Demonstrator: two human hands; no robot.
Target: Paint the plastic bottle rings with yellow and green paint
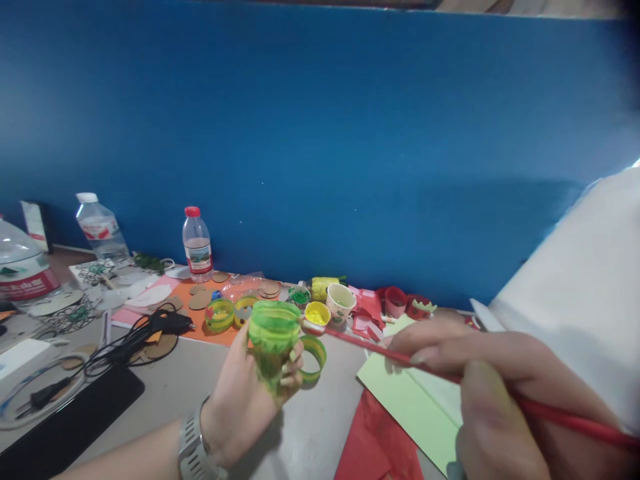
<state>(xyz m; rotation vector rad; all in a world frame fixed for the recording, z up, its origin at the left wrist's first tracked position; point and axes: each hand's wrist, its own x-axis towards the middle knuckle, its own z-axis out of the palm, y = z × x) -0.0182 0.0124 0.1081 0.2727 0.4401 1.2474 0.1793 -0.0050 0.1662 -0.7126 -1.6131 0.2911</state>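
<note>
My left hand [247, 400] is closed around a small cup painted green [273, 337], held upright above the table, with green paint on the fingertips. My right hand [480, 393] pinches a red-handled paintbrush [380, 352]; the brush tip touches the cup's rim on its right side. A watch band sits on my left wrist. A yellow-green paper ring [315, 357] lies on the table just behind the cup.
Small pots of yellow [317, 313] and green paint [299, 295], a paper cup [341, 302], a red-capped bottle [197, 245], green [410, 407] and red paper [370, 440], a glue gun with cable [167, 325] and cardboard discs lie on the table. A blue wall stands behind.
</note>
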